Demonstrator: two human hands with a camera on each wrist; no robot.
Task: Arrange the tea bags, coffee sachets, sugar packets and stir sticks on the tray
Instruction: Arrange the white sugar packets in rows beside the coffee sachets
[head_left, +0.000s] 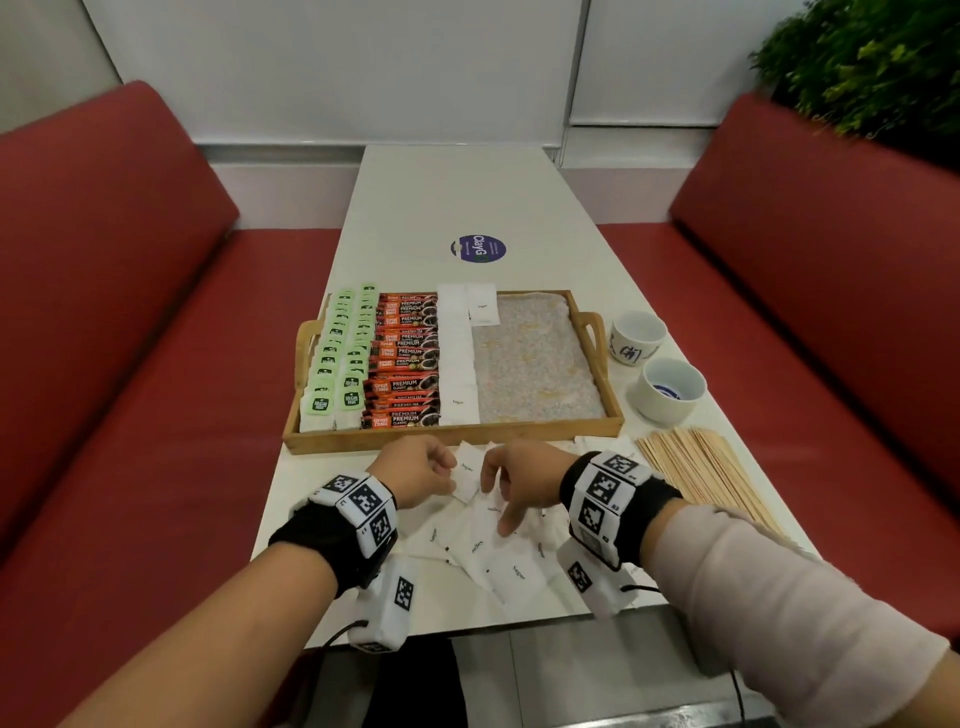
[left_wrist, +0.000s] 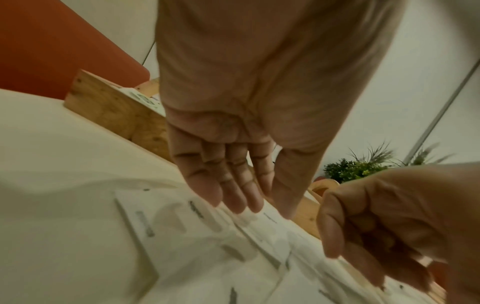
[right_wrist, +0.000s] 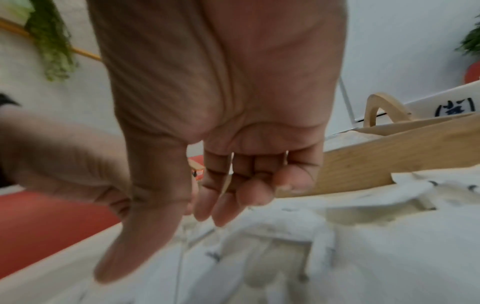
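A: How far along?

B: Tea bags (head_left: 336, 358) and coffee sachets (head_left: 404, 358) fill the tray (head_left: 452, 435); sugar packets (head_left: 458, 358) make one column and start another; more lie loose on the desk (head_left: 498, 197); stir sticks (head_left: 701, 470) untouched.

A: Hands?

B: Left hand (head_left: 421, 475) pinches a loose sugar packet (head_left: 466, 480); right hand (head_left: 519, 480) relaxed, fingertips on the pile.

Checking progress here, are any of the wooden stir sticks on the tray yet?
No, the stir sticks all lie on the table to the right of the tray.
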